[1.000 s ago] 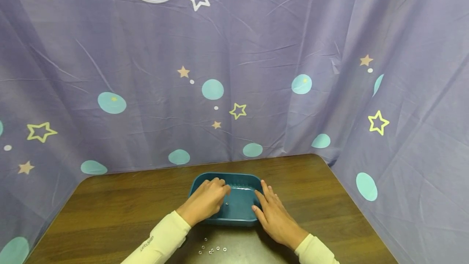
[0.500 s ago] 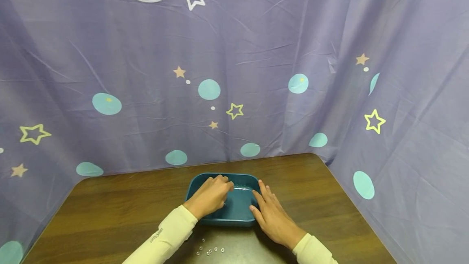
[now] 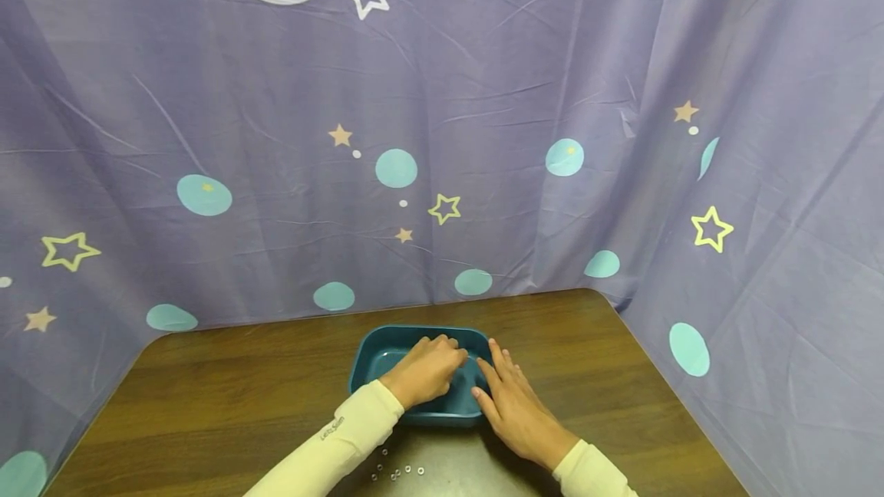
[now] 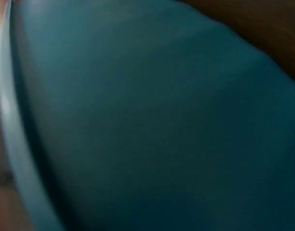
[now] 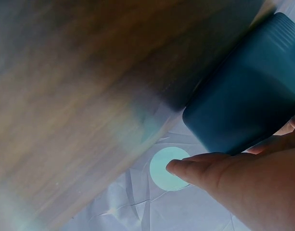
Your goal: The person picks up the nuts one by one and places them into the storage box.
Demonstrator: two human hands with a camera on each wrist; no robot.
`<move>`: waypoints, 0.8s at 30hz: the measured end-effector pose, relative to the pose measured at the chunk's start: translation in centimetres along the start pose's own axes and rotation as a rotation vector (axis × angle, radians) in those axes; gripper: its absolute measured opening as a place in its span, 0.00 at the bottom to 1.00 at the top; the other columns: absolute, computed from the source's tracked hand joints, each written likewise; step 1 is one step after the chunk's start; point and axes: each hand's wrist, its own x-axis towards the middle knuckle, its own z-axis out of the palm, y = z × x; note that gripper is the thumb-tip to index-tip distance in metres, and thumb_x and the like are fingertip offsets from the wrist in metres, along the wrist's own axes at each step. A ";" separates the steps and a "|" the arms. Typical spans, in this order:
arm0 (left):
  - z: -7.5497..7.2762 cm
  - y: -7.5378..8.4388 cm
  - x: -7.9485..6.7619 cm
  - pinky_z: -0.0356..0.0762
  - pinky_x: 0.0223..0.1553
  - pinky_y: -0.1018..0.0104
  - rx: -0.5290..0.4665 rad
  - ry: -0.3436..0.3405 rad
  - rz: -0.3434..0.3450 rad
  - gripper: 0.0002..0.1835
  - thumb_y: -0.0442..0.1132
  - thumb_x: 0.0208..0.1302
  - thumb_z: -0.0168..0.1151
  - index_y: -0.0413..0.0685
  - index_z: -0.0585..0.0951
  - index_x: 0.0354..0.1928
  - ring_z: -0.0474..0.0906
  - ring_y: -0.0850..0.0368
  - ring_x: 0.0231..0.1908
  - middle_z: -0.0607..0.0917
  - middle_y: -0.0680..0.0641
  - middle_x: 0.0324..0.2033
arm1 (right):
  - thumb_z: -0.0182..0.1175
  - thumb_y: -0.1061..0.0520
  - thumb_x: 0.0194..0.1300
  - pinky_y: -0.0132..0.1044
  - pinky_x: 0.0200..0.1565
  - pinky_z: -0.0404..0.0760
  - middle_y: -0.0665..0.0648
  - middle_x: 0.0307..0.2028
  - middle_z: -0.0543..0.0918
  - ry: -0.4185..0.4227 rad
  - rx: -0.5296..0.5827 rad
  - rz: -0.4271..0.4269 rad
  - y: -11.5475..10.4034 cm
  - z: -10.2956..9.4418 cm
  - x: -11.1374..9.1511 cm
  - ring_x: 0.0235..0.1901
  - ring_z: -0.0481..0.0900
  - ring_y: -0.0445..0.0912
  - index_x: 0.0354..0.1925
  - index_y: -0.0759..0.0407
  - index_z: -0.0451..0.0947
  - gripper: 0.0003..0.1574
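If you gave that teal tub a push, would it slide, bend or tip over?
Probably slide rather than tip: the tub is wide and low on a flat table. It looks smooth, like moulded plastic, so likely fairly stiff and light. The right hand at its side might limit sliding that way.

Your head camera looked forward and down over the table (image 3: 594,374), set back enough to take in your left hand (image 3: 426,370), your right hand (image 3: 521,409), the teal tray (image 3: 442,419) and the curtain (image 3: 483,90) beyond. Your left wrist camera sat very near the tray, which nearly filled its view. Your right wrist camera, tilted, faced the tray's outside. All three views shared the tray.
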 end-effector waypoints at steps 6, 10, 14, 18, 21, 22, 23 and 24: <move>0.9 1.2 0.9 0.82 0.35 0.56 0.006 -0.054 0.003 0.16 0.35 0.56 0.73 0.55 0.86 0.48 0.83 0.57 0.38 0.87 0.53 0.38 | 0.38 0.37 0.80 0.62 0.69 0.59 0.68 0.78 0.47 0.005 0.001 0.000 -0.1 0.0 -0.1 0.74 0.52 0.67 0.74 0.63 0.62 0.40; 1.3 1.7 1.3 0.83 0.38 0.54 0.003 -0.096 -0.009 0.19 0.37 0.58 0.73 0.57 0.85 0.53 0.83 0.56 0.41 0.87 0.53 0.40 | 0.37 0.36 0.80 0.60 0.70 0.57 0.66 0.79 0.46 0.001 0.014 0.015 -0.1 0.0 0.0 0.75 0.50 0.65 0.74 0.65 0.61 0.42; 1.7 1.9 1.5 0.83 0.41 0.52 -0.008 -0.117 -0.012 0.18 0.37 0.59 0.72 0.55 0.85 0.52 0.84 0.56 0.42 0.87 0.53 0.41 | 0.36 0.36 0.80 0.60 0.71 0.56 0.65 0.79 0.45 -0.002 0.015 0.019 -0.1 -0.1 0.0 0.76 0.48 0.63 0.75 0.65 0.59 0.43; 2.0 1.8 1.4 0.84 0.42 0.51 -0.017 -0.113 -0.012 0.16 0.37 0.59 0.72 0.54 0.85 0.50 0.84 0.55 0.42 0.88 0.53 0.41 | 0.37 0.36 0.80 0.60 0.71 0.56 0.65 0.79 0.45 0.002 0.010 0.016 -0.1 -0.2 0.1 0.76 0.49 0.64 0.74 0.65 0.60 0.42; 2.0 1.7 1.2 0.84 0.43 0.50 -0.018 -0.108 -0.017 0.14 0.38 0.62 0.69 0.54 0.85 0.50 0.84 0.55 0.43 0.88 0.52 0.42 | 0.37 0.36 0.80 0.60 0.71 0.57 0.65 0.79 0.46 0.006 0.004 0.010 0.0 -0.1 0.0 0.75 0.51 0.64 0.74 0.65 0.61 0.42; 2.0 1.6 1.0 0.83 0.43 0.49 -0.020 -0.102 -0.020 0.13 0.38 0.63 0.69 0.55 0.85 0.50 0.84 0.55 0.43 0.88 0.52 0.43 | 0.37 0.36 0.80 0.60 0.71 0.57 0.64 0.79 0.46 0.007 0.002 0.008 0.0 0.0 0.0 0.75 0.51 0.64 0.74 0.66 0.61 0.42; 1.9 1.6 0.9 0.83 0.44 0.48 -0.027 -0.099 -0.026 0.13 0.38 0.64 0.68 0.55 0.85 0.50 0.84 0.54 0.44 0.88 0.52 0.44 | 0.37 0.36 0.80 0.60 0.71 0.57 0.64 0.79 0.46 0.006 0.001 0.008 0.0 0.0 0.0 0.75 0.51 0.64 0.74 0.66 0.61 0.42; 1.8 1.6 0.7 0.83 0.45 0.47 -0.032 -0.093 -0.030 0.12 0.38 0.65 0.67 0.55 0.85 0.50 0.84 0.53 0.44 0.88 0.52 0.45 | 0.37 0.36 0.80 0.60 0.71 0.58 0.64 0.79 0.46 0.006 -0.001 0.006 0.0 0.0 -0.1 0.75 0.51 0.64 0.74 0.66 0.61 0.42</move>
